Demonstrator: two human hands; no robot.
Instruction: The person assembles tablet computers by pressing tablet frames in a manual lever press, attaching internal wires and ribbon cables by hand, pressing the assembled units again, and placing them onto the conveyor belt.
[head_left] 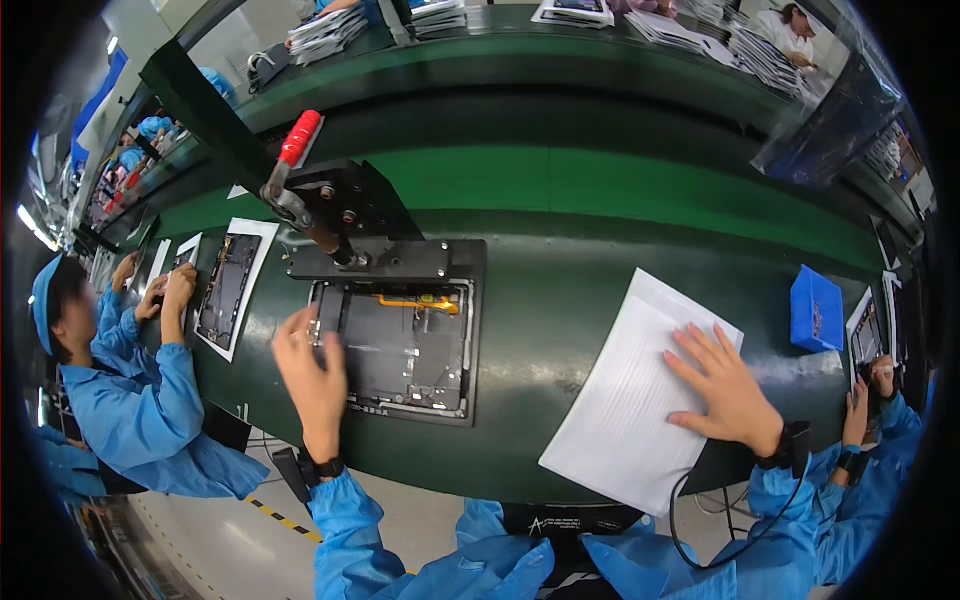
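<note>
My left hand [312, 372] is at the left edge of an opened tablet housing [385, 350], thumb and fingers apart; whether it touches the housing I cannot tell. Inside the housing are dark flat parts and an orange flex cable [415, 303]. The housing lies in a black press fixture [478, 330], under the dark block of a toggle clamp with a red handle [299, 138]. To the right, my right hand [722, 392] rests with spread fingers on a white flat sheet or foam sleeve [630, 400]; nothing is gripped in it.
A blue parts bin [817, 308] stands on the green bench [520, 380] at the right. On the left, another tablet housing [228, 290] lies on a white sheet beside a co-worker [150, 380]. Another person's hands [868, 395] work at far right. Stacked white sleeves [330, 35] line the raised back shelf.
</note>
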